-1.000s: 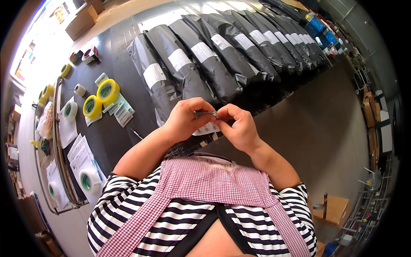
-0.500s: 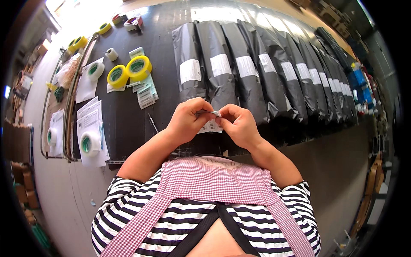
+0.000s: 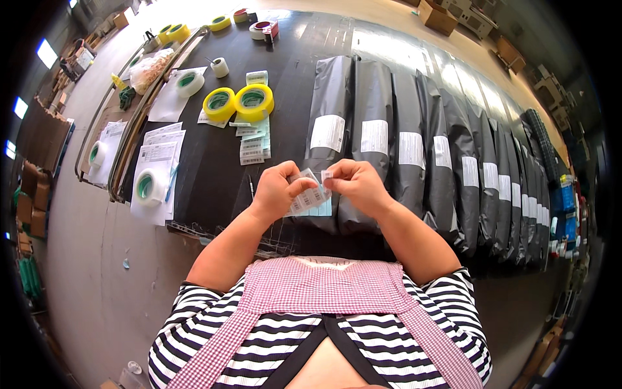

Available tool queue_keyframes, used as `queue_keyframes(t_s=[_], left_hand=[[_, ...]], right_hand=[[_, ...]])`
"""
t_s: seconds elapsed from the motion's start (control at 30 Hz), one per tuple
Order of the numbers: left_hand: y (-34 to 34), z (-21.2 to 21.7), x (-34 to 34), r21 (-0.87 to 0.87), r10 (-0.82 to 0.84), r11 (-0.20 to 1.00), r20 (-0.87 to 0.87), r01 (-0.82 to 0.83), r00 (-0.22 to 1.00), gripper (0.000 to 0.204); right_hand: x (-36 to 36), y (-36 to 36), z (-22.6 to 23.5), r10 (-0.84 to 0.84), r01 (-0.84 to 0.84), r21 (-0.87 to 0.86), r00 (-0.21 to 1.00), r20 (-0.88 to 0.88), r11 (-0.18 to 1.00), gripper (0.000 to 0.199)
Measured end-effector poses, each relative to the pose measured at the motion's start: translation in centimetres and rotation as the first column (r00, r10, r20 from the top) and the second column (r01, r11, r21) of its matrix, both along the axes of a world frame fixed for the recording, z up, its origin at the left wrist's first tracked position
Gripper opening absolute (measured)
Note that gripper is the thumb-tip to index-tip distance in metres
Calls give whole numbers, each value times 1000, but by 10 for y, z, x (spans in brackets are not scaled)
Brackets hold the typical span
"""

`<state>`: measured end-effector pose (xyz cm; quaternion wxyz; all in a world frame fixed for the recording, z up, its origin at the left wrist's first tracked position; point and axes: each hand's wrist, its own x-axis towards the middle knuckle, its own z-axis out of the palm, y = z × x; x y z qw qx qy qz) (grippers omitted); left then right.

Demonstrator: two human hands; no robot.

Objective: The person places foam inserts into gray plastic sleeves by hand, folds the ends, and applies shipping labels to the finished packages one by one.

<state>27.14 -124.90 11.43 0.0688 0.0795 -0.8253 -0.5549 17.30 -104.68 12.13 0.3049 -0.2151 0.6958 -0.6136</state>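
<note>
Now | label sheet (image 3: 310, 198) pinched between left hand (image 3: 277, 189) and right hand (image 3: 360, 185)

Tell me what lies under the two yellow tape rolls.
The two yellow tape rolls rest on small white label strips on the black table; anything beneath the rolls themselves is covered.

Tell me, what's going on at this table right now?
A person stands at a dark table, holding a small sheet of sticker labels between both hands. The left hand grips the sheet while the right hand pinches its upper edge. Beyond lies a row of grey mailer bags, each with a white label. Two yellow tape rolls sit to the left.
</note>
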Motion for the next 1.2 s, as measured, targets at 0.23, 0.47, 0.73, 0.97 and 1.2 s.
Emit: queue_keyframes(t_s=[0.23,0.47,0.73,0.97,1.2], left_hand=[[-19,-11,-66,-117,-320,938,80,327,944,25],[17,-75,-92,-524,-558,710,-11,471,830,36],[15,-71,-93,-529,-563,697,15,485,826,33],[14,-75,-93,-512,-554,720,-19,468,832,31],[18,-75,-92,-483,-543,744,-31,463,839,31]], right_hand=[[-149,-35,-11,-266,272,-78,961,74,959,15],[-208,-74,-69,-272,278,106,960,-67,955,17],[-209,-77,-83,-253,278,133,952,-173,952,19],[-195,-78,-83,-206,305,159,869,-449,939,21],[-200,-89,-87,-332,579,14,487,-808,815,52]])
